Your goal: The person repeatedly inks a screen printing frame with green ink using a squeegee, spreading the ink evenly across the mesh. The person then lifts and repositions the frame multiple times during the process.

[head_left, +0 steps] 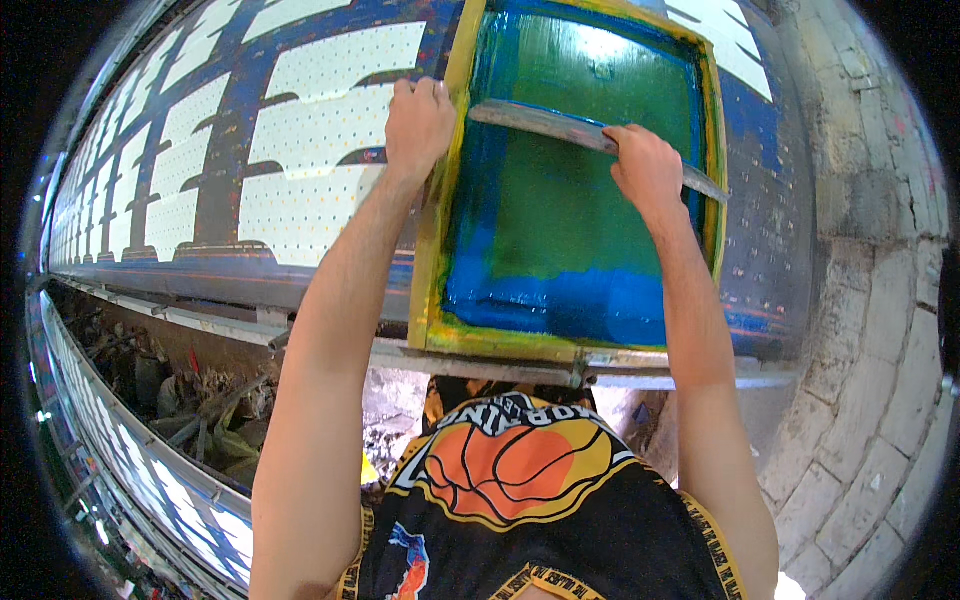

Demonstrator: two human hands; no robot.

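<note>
A screen-printing frame with yellowish, paint-stained rails lies flat on the long table, a green mesh stretched inside it. Blue ink pools along the mesh's near end and streaks its sides. My right hand is closed around a long squeegee, which lies across the mesh from rail to rail, slightly slanted. At the frame's left rail, my left hand is closed with curled fingers, seemingly gripping the rail; its fingertips are partly hidden.
White dotted fabric pieces lie in rows on the ink-stained table to the left. Another white piece shows beyond the frame at the right. A metal rail edges the table near me. Paving blocks cover the floor at right; debris lies at lower left.
</note>
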